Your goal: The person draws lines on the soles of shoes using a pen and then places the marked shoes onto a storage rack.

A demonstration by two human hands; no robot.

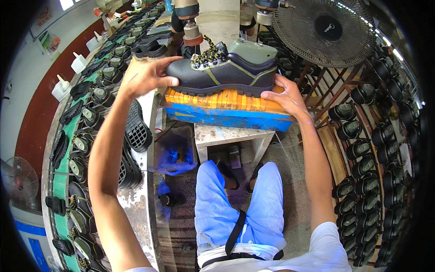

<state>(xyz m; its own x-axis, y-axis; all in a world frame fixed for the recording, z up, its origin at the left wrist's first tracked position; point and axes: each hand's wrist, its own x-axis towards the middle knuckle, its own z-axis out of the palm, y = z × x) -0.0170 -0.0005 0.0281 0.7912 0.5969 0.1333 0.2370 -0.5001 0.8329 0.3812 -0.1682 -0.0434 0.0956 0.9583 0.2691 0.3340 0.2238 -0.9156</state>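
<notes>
Shirt (pixel 312 259) foremost, left grip (pixel 144 75) and right grip (pixel 289 96) hold shoe (pixel 226 75); fan (pixel 328 28) lettered

White lettering (pixel 331 26) on the fan hub (pixel 328 32), wall poster (pixel 49 44), any print too small to read

The black shoe (pixel 222 76) is seated sole-down on the ribbed orange pad (pixel 217 100) of the blue base (pixel 226 119). Black soles (pixel 138 128) are placed on the worn bench (pixel 141 206) at left; dark shoes (pixel 78 166) are lined up on the adjacent green strip (pixel 62 181) and on the right-hand rack (pixel 333 152).
</notes>
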